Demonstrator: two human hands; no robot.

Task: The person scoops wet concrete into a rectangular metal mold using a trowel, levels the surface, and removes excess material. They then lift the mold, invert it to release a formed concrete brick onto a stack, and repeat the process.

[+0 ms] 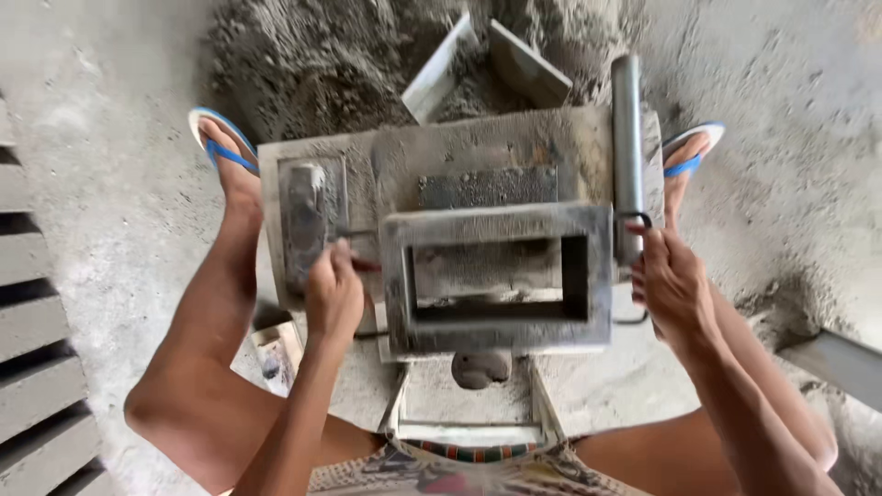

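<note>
Two hands (pixel 333 292) (pixel 673 280) gripping one mould frame (pixel 497 277), seemingly by side handles

Dusty, matt grey metal mould frame (pixel 497 278), rough cement-crusted board (pixel 395 156), smooth steel pipe (pixel 627 138).

Person's arms & legs bare, no sleeves, no gloves. Left hand (pixel 333 292) & right hand (pixel 672 287) dusted w/ grey grit. 2 flip-flops: pale soles, blue straps. Patterned shorts w/ striped waistband, red, green & white, at bottom edge.
</note>
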